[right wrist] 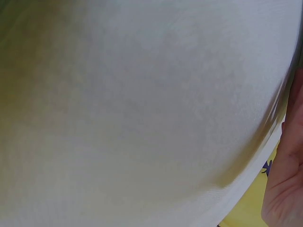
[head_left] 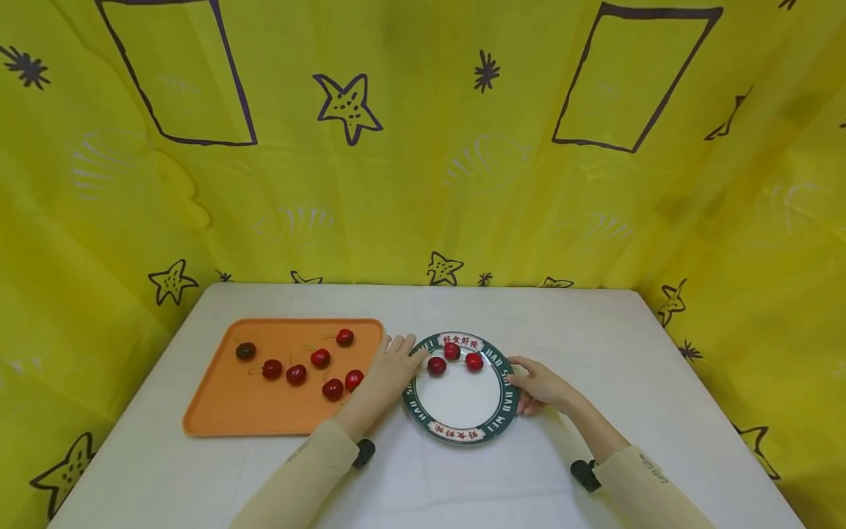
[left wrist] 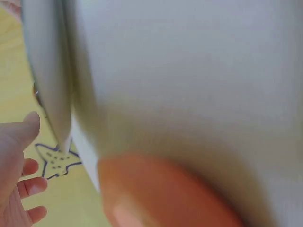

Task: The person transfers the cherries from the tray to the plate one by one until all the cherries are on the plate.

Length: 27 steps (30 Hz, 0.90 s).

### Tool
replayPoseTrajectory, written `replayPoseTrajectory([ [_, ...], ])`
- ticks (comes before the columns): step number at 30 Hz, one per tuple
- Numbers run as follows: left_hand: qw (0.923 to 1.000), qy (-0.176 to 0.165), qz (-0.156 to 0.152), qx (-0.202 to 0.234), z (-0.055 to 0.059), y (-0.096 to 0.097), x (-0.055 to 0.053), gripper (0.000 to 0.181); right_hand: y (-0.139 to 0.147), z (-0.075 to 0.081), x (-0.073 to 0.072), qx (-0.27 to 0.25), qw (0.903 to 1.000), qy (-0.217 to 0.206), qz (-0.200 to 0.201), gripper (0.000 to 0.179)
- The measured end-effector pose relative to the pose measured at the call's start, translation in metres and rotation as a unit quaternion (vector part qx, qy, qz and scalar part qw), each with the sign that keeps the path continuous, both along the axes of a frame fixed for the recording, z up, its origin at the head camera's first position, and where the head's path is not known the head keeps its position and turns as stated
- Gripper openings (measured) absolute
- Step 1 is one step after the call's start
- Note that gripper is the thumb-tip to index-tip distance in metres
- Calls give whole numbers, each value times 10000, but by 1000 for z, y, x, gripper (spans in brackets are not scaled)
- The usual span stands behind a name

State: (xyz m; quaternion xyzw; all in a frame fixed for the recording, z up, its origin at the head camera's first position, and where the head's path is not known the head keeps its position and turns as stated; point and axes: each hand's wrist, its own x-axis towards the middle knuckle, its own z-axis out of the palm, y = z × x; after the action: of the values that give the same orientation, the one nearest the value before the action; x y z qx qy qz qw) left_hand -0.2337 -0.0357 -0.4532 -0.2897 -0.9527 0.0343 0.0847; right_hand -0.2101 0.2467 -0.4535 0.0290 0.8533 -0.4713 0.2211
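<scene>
A round plate (head_left: pixel 457 435) with a dark green rim, white lettering and a white centre sits right of the tray, three red cherries (head_left: pixel 474 361) in its upper part. My right hand (head_left: pixel 543 386) grips its right rim, thumb over the edge and other fingers lower at the side. At the upper left rim is my left hand (head_left: pixel 390 365), fingers spread, thumb reaching toward a cherry. The left wrist view shows the left thumb and fingers (left wrist: pixel 33 185) parted, holding nothing, beside the plate's edge (left wrist: pixel 49 71).
An orange rectangular tray (head_left: pixel 225 411) with several cherries (head_left: pixel 296 375) lies left of the plate, partly behind my left forearm. White cloth (head_left: pixel 529 477) covers the table. A yellow patterned curtain (head_left: pixel 423 198) surrounds the back and sides.
</scene>
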Motion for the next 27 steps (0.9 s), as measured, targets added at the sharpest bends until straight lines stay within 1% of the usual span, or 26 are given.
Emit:
replayPoseTrajectory([
  [2, 9999, 105, -17, 103, 3, -4, 1, 28, 0, 0, 0, -9, 10000, 0, -8, 46],
  [4, 9997, 117, -30, 235, 7, -9, 3, 27, 0, 0, 0, -16, 10000, 6, -9, 46],
  [7, 9993, 1, 56, 358, 12, -19, 7, 31, -1, 0, 1, -18, 10000, 4, -23, 46],
  [10, 9985, -168, 227, 462, 16, -29, 11, 34, -1, 0, 1, -16, 10000, -7, -35, 46],
  [13, 9977, -55, 295, 602, 16, -42, 14, 36, -2, 1, 1, -4, 10000, -15, -45, 46],
  [17, 9960, 340, 330, 758, 12, -62, 19, 34, -2, 1, 2, -7, 10000, 2, -27, 47],
  [22, 9932, 503, 605, 858, 12, -87, 24, 38, -1, 1, 1, -38, 10000, -10, -8, 47],
  [27, 9870, 684, 922, 1124, 13, -115, 26, 37, -1, 2, 1, -62, 10000, -35, -5, 47],
])
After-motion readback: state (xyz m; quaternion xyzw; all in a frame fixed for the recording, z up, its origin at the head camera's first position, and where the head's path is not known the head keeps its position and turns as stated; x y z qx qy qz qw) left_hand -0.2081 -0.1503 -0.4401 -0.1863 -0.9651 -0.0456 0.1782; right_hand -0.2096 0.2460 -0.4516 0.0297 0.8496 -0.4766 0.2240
